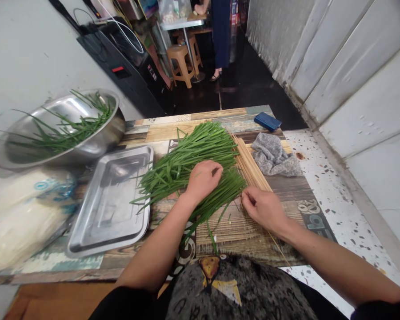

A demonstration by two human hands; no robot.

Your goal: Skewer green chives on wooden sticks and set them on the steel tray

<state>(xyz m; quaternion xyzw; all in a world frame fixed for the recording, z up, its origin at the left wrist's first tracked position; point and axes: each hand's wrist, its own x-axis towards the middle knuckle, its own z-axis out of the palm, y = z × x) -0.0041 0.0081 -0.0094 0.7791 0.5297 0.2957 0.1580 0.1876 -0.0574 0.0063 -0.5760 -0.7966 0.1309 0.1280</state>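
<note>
A big pile of green garlic chives (pixel 203 146) lies on the wood-patterned table. My left hand (pixel 205 178) rests on the nearer part of the pile, its fingers curled down onto the chives and partly hidden. At the right end of that part, my right hand (pixel 263 208) is closed on a thin wooden skewer (pixel 280 251), whose tail slants out below the wrist toward me. The skewer's front end, close to the chive ends, is hard to make out. Just beyond my right hand lies a bundle of wooden skewers (pixel 250 164).
Left of the pile sits a metal tray (pixel 111 195); behind it, a steel bowl (pixel 115 118) holds more chives. Full plastic bags (pixel 23 213) lie at the left edge. A grey cloth (pixel 275 155) and blue box (pixel 267 121) are at right. Another person (pixel 221 35) stands beyond.
</note>
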